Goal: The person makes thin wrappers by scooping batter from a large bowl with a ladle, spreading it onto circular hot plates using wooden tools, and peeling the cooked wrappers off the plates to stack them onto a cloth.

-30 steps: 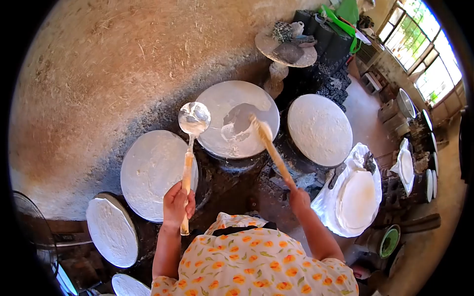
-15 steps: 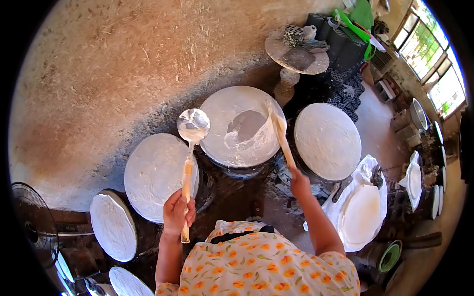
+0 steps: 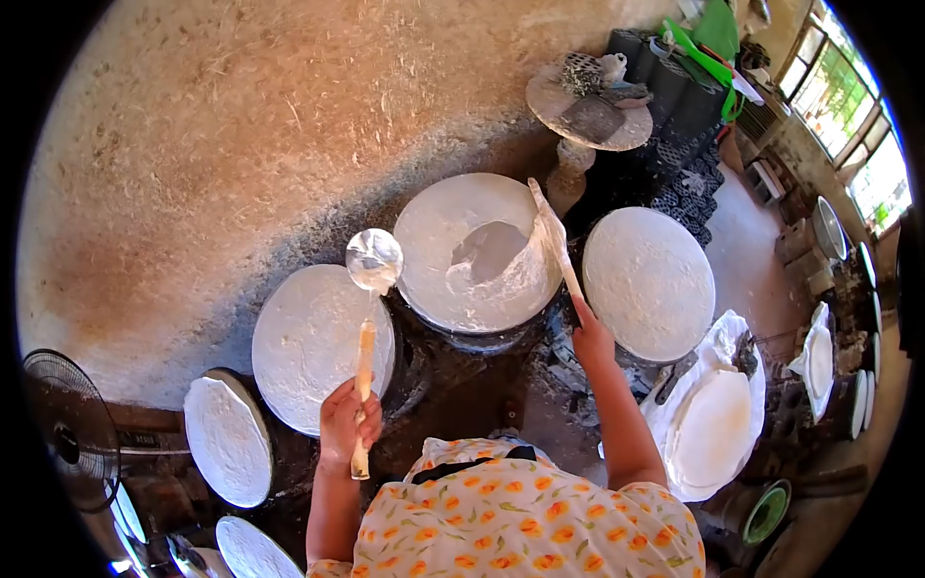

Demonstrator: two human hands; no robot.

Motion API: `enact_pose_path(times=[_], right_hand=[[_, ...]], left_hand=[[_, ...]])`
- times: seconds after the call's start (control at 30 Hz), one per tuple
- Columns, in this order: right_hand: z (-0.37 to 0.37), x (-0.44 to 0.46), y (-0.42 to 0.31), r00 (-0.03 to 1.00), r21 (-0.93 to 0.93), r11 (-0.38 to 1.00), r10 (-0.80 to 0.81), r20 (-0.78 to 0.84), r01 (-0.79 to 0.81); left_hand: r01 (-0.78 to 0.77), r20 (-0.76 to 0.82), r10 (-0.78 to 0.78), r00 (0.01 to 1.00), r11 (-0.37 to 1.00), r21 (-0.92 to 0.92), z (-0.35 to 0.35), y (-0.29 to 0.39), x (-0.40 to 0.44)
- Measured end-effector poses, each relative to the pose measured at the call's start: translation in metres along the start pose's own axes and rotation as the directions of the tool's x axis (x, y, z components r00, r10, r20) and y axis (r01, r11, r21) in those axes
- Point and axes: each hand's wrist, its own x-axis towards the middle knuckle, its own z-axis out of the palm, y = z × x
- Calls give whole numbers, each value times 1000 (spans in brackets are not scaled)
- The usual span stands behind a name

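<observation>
My left hand [image 3: 351, 421] is closed round the wooden handle of a metal ladle [image 3: 375, 260]. The ladle's shiny bowl, smeared with white, hangs between the left round white-coated top [image 3: 313, 347] and the middle one [image 3: 434, 226]. In my right hand [image 3: 594, 342], fingers wrapped, is a pale wooden spatula [image 3: 553, 236]. Its blade lies along the right side of the middle round, over wet-looking white paste. A bare greyish patch shows near the centre of that round.
Another white-coated round [image 3: 650, 282] stands to the right. Nearby lies a white cloth-like sheet with a pale disc [image 3: 713, 429]. A fan [image 3: 67, 429] stands at far left. Behind, a round-topped stand [image 3: 549, 101] holds small things, beside dark cylinders [image 3: 679, 96] and a rough wall [image 3: 241, 144].
The spatula's blade has swung outward to the right rim and its tip points further away. The ladle's bowl has turned slightly and dropped a little. The view has shifted slightly.
</observation>
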Motion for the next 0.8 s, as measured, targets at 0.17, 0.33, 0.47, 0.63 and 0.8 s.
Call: enact_pose_path(times=[0.17,0.33,0.47,0.63,0.8], right_hand=[[23,28,-10,969,289,925,-237,-71,248],[27,6,0,934,391,871,-350,65,299],[7,5,11,985,355,918,-157,-77,175],[49,-10,16,969,466,860,-247,22,209],[26,-32,-11,931,436,882,-296,214,180]], left_hand=[[19,26,-18,999,1000,-24,16,-6,2],[19,49,-20,999,1000,15,19,-2,3],[14,50,-16,999,999,36,17,-2,2],[20,83,-23,996,999,35,21,-4,6],[42,97,-43,994,999,14,25,-7,10]])
